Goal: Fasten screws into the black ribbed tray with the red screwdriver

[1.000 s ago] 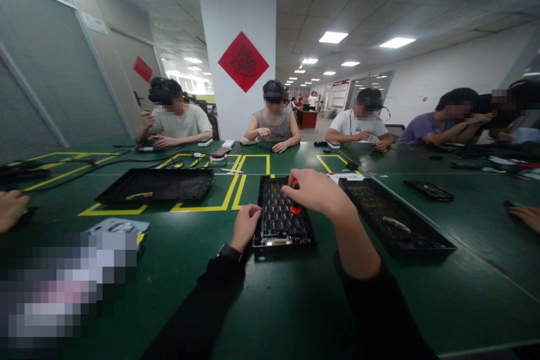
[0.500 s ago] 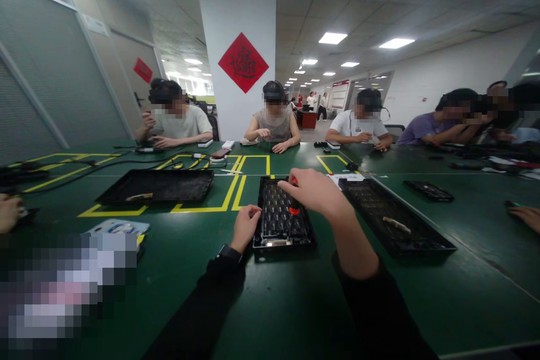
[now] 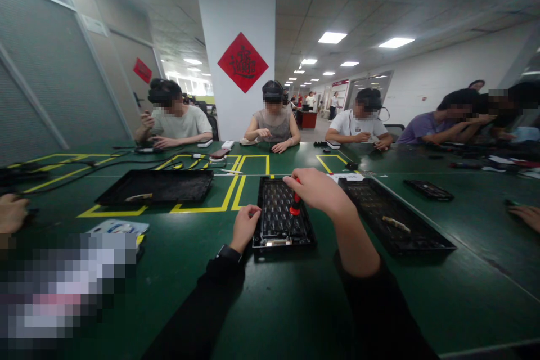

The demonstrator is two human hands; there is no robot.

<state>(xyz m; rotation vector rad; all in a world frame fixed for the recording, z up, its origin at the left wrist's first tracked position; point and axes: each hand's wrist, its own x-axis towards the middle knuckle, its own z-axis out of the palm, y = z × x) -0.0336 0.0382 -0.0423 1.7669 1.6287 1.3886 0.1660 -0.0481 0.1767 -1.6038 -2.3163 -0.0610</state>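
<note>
A black rectangular plastic casing [image 3: 273, 208] lies flat on the green table before me, with rows of small raised shapes inside it and a pale strip at its near end. My left hand [image 3: 244, 228] is closed at the casing's left edge, thumb and fingers pinching its rim. Over the casing's right side arches my right hand [image 3: 323, 191], its fingers wrapped round the top of a red-and-black screwdriver [image 3: 296, 202]. The screwdriver stands nearly upright, its shaft pointing down into the near right part of the casing. Its tip is too small to make out.
To the left lies a wide black tray-like shell [image 3: 169, 188]; to the right, a long black shell [image 3: 379, 208] holds a pale strip. A smaller black part [image 3: 428, 190] sits farther right. Cables [image 3: 109, 161] cross the left side. Several people sit around the table.
My right hand has shifted slightly to the right, and more of the screwdriver's red handle shows. My left hand and the casing stay where they were.
</note>
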